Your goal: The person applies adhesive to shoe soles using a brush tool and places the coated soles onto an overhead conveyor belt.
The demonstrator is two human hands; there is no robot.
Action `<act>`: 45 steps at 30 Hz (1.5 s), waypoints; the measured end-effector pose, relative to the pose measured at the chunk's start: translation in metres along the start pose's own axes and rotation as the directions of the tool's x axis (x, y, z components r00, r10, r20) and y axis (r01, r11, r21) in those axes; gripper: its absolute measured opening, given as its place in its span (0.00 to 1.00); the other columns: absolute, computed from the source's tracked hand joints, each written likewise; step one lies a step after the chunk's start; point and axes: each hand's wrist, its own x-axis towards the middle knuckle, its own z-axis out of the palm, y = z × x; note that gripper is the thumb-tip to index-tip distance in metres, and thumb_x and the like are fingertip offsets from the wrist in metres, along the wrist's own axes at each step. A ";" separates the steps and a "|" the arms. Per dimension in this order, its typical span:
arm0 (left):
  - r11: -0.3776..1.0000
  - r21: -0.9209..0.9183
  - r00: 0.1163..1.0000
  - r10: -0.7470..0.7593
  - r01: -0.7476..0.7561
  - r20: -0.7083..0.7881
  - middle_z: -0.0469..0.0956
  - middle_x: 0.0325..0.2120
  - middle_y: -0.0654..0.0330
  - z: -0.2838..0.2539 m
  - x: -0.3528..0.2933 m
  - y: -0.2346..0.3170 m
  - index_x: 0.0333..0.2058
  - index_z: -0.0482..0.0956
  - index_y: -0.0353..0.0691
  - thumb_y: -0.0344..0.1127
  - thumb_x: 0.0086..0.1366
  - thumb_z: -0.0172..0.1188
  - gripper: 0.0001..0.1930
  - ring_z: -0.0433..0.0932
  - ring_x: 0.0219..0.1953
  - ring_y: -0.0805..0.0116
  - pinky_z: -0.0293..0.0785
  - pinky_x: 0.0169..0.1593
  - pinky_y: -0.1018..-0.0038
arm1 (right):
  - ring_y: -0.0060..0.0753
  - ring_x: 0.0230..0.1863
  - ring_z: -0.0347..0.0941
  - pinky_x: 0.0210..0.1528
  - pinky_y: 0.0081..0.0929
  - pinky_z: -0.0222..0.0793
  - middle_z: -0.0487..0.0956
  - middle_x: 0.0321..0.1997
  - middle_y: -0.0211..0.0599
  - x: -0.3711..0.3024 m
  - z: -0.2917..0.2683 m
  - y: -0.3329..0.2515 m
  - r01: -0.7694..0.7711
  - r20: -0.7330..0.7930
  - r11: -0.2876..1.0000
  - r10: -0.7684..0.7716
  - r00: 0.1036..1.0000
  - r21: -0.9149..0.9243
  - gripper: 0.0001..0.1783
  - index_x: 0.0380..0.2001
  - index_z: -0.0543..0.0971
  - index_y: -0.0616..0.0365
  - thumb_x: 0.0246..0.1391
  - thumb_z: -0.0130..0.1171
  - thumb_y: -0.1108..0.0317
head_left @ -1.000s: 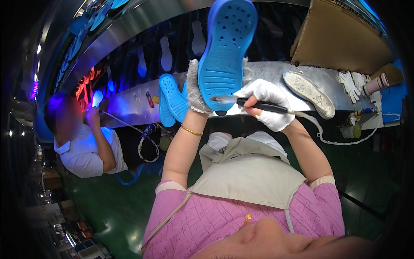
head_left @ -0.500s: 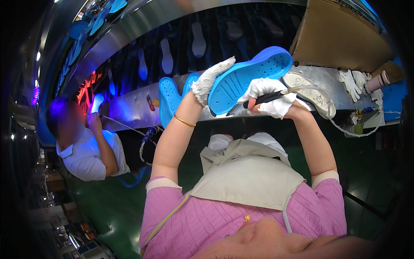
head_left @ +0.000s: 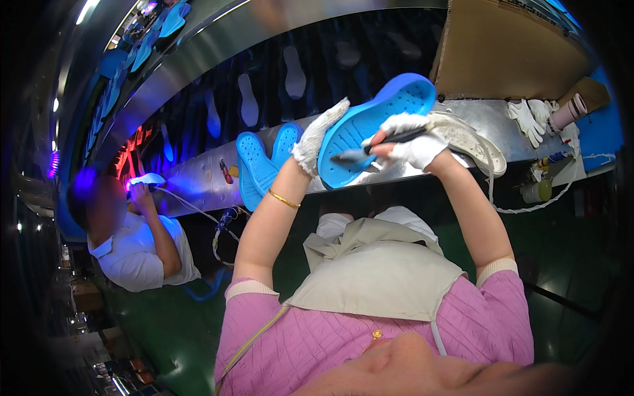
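In my gloved left hand (head_left: 320,135) I grip a blue shoe sole (head_left: 399,99) by its edge, tilted over the bench, its inner face with small holes and ridges toward me. My right hand (head_left: 413,145), in a white glove with some bare fingertips, is closed round a black-handled brush (head_left: 350,157). The bristles are at the sole's near left end, seemingly touching its inner face. A thin clear tube (head_left: 490,178) runs from near my right hand down past the bench edge. Behind that hand lies a whitish, stained sole-shaped piece (head_left: 485,153).
More blue soles (head_left: 252,158) lie left of my arm on the metal bench (head_left: 198,181). Pale soles (head_left: 295,71) sit on the dark conveyor beyond. At right are a cardboard box (head_left: 515,53) and white gloves (head_left: 526,122). Further left, a co-worker (head_left: 139,254) holds a glowing sole.
My right hand has shifted, swinging the brush so its bristles now show on the sole's near left part. The co-worker's glowing sole has tilted from upright to nearly level.
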 end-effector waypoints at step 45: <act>-0.249 0.388 0.157 0.955 0.888 0.253 0.67 0.55 0.60 -0.005 -0.052 0.311 0.53 0.70 0.61 0.39 0.52 0.60 0.27 0.64 0.58 0.62 0.55 0.61 0.50 | 0.24 0.30 0.76 0.35 0.21 0.74 0.76 0.30 0.34 -0.028 -0.033 0.010 0.310 -0.334 0.950 -0.279 0.900 0.042 0.12 0.30 0.73 0.58 0.43 0.61 0.85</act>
